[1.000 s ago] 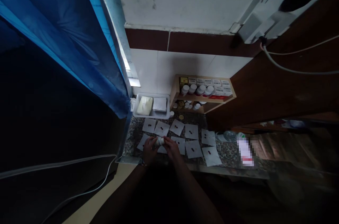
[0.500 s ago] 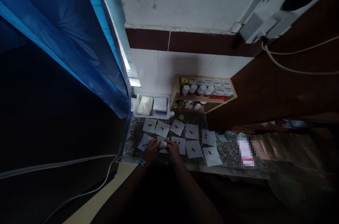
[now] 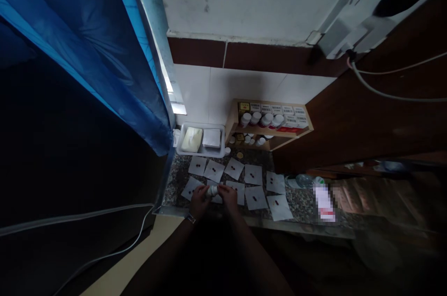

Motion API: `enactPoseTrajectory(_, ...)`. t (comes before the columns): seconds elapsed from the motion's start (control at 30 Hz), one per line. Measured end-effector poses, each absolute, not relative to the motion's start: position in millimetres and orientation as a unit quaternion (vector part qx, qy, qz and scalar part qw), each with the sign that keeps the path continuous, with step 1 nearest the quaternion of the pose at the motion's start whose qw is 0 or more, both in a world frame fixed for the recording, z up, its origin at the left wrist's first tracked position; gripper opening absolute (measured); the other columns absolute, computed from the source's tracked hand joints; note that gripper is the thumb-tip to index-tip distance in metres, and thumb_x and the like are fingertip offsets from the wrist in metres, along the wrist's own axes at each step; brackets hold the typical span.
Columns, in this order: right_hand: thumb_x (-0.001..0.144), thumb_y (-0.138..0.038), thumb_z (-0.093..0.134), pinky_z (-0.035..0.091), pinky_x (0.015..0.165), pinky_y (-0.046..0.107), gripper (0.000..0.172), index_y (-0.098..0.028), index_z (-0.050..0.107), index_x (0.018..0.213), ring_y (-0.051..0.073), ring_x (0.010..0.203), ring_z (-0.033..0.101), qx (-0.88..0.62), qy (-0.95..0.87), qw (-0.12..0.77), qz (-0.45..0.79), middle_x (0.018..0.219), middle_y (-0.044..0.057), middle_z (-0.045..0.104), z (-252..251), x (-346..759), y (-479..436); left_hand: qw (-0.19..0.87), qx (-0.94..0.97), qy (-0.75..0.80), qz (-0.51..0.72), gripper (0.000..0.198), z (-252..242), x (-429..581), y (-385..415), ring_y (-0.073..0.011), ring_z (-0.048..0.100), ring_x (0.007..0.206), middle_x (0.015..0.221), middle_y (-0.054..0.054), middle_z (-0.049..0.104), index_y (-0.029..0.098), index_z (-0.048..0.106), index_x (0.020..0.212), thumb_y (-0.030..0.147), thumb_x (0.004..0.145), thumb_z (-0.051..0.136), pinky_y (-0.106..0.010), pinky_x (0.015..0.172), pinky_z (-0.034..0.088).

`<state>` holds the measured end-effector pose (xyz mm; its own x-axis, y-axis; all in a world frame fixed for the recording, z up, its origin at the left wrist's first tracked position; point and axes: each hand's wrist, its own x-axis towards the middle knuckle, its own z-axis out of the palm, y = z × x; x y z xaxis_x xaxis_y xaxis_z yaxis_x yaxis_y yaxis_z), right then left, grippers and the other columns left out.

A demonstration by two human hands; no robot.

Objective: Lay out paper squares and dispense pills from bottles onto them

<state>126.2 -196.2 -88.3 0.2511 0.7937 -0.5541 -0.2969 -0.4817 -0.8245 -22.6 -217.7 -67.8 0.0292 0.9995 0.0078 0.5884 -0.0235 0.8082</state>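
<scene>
Between my two hands, over the front row of papers, lies a small white pill bottle (image 3: pixel 212 190) on its side. My left hand (image 3: pixel 199 200) is closed round its left end. The fingers of my right hand (image 3: pixel 228 196) pinch the other end, where the cap sits. White paper squares (image 3: pixel 256 198) lie in two rows on the speckled counter, with small dark pills on them. One square beneath the bottle is partly covered by my hands.
Behind the papers stands a wooden rack (image 3: pixel 310 124) of bottles and boxes. A clear plastic tray (image 3: pixel 200 153) holds white paper and a yellowish packet. A round lid (image 3: pixel 239 155) lies near the rack. A clear bottle (image 3: pixel 304 180) and a blurred white item (image 3: pixel 324 200) lie right.
The bottle has turned and tilted slightly between my hands, and my left wrist has rotated a little. The papers and pills stay where they were.
</scene>
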Motion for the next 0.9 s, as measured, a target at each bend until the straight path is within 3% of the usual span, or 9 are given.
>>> enactPoseTrajectory(0.17, 0.044, -0.026, 0.075, 0.05, 0.07, 0.036, 0.03, -0.017, 0.071, 0.073, 0.021, 0.067, 0.065, -0.624, -0.184, 0.489, 0.581, 0.068, 0.005, 0.072, -87.1, 124.1, -196.1, 0.361, 0.557, 0.651, 0.369, 0.038, -73.8, -29.3, -225.5, -0.0212, 0.059, 0.096, 0.102, -0.007, 0.06, 0.02, 0.063, 0.104, 0.02, 0.066, 0.065, -0.037, 0.082, 0.051)
enactPoseTrajectory(0.33, 0.055, -0.024, 0.067, 0.045, 0.085, 0.04, 0.021, -0.026, 0.072, 0.075, 0.023, 0.08, 0.064, -0.666, -0.317, 0.443, 0.51, 0.077, 0.002, 0.073, -91.8, 118.8, -201.7, 0.371, 0.492, 0.673, 0.409, 0.04, -72.6, -39.2, -231.0, -0.021, 0.059, 0.094, 0.101, -0.008, 0.061, 0.019, 0.062, 0.105, 0.029, 0.067, 0.066, -0.033, 0.075, 0.053)
enactPoseTrajectory(0.5, 0.058, -0.014, 0.06, 0.037, 0.099, 0.038, 0.035, -0.031, 0.071, 0.086, 0.022, 0.099, 0.06, -0.635, -0.406, 0.399, 0.522, 0.096, -0.002, 0.071, -101.1, 113.9, -204.4, 0.358, 0.482, 0.678, 0.424, 0.038, -66.1, -41.9, -228.0, -0.0217, 0.06, 0.093, 0.098, -0.008, 0.062, 0.017, 0.064, 0.101, 0.032, 0.066, 0.068, -0.034, 0.075, 0.053)
enactPoseTrajectory(0.7, 0.059, -0.01, 0.056, 0.033, 0.103, 0.039, 0.043, -0.029, 0.07, 0.095, 0.022, 0.107, 0.056, -0.602, -0.462, 0.39, 0.522, 0.108, 0.0, 0.067, -106.8, 115.9, -200.4, 0.373, 0.481, 0.676, 0.415, 0.039, -67.0, -40.6, -227.4, -0.0215, 0.059, 0.095, 0.101, -0.008, 0.061, 0.019, 0.063, 0.104, 0.032, 0.067, 0.067, -0.032, 0.071, 0.054)
enactPoseTrajectory(0.9, 0.062, -0.02, 0.06, 0.036, 0.1, 0.039, 0.032, -0.028, 0.07, 0.092, 0.022, 0.102, 0.058, -0.626, -0.434, 0.418, 0.496, 0.103, 0.002, 0.069, -90.6, 121.5, -198.8, 0.376, 0.513, 0.666, 0.39, 0.038, -74.3, -43.4, -230.4, -0.0216, 0.058, 0.096, 0.103, -0.008, 0.06, 0.02, 0.062, 0.105, 0.029, 0.068, 0.066, -0.034, 0.074, 0.053)
